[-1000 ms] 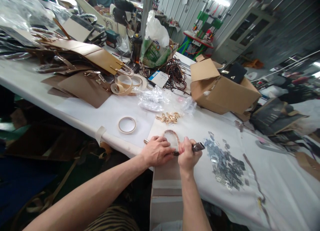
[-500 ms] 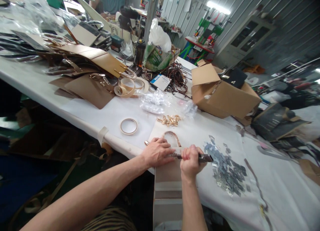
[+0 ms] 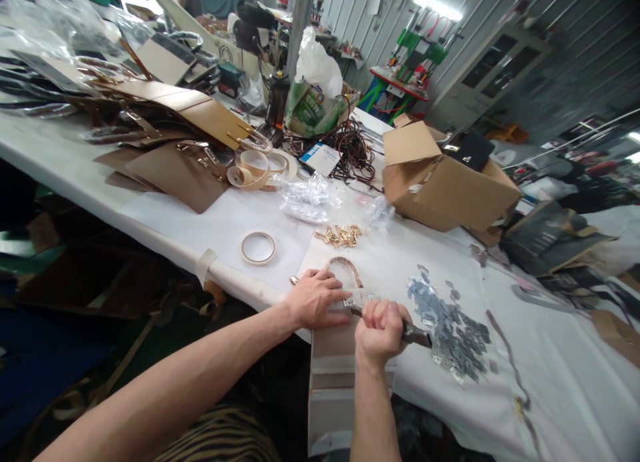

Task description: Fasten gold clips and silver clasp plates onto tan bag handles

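Observation:
My left hand [image 3: 318,300] lies flat, fingers spread, on a pale work piece at the table's front edge. A curved brown handle [image 3: 346,263] arches just beyond its fingers. My right hand [image 3: 383,330] is wrapped round a dark metal tool [image 3: 416,335], whose thin end points left toward a small silver metal plate [image 3: 349,303] by my left fingertips. Gold fittings [image 3: 339,236] lie in a small heap behind the handle. To the right is a spread pile of small grey metal plates [image 3: 453,329].
A tape roll [image 3: 258,248] lies left of the hands on the white table [image 3: 230,230]. Farther back are clear plastic bags [image 3: 306,199], tan strap rolls [image 3: 250,171], stacked brown bag parts [image 3: 175,175] and an open cardboard box [image 3: 450,190].
My right hand has turned and moved slightly down with the tool, whose handle end now sits lower. The small silver plate shows more clearly. My left hand stays nearly in place.

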{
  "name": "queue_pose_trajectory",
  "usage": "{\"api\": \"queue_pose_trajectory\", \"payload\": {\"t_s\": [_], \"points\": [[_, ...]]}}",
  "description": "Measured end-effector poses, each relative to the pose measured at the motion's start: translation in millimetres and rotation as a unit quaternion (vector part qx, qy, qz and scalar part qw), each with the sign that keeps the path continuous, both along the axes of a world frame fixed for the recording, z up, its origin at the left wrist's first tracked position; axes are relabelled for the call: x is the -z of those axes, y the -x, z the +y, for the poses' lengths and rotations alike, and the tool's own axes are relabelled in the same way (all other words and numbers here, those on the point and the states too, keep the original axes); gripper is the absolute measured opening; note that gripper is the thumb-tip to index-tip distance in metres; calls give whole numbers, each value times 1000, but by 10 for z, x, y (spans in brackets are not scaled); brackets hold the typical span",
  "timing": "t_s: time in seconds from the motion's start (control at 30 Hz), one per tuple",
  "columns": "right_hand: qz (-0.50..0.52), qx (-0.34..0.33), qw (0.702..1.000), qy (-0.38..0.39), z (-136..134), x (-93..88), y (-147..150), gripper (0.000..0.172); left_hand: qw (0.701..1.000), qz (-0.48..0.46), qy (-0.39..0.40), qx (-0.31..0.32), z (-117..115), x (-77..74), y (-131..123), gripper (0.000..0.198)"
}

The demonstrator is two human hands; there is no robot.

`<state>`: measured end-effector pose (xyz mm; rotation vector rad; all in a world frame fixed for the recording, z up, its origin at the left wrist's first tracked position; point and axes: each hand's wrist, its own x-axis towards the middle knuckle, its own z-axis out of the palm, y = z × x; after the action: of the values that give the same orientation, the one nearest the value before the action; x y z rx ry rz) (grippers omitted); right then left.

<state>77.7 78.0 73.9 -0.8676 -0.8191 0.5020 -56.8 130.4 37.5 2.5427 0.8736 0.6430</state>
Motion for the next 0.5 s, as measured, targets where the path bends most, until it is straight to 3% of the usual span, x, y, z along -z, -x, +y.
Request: {"api": "queue_pose_trajectory", "payload": {"t_s": [0.23,0.5], "points": [[33,10,999,-2,13,77,30,43,1000,3,1,-4,-5,-3,-6,53],[-7,12,1000,3,31,187,66,43,1000,7,-3,-10,-19,18,-30,50]]}}
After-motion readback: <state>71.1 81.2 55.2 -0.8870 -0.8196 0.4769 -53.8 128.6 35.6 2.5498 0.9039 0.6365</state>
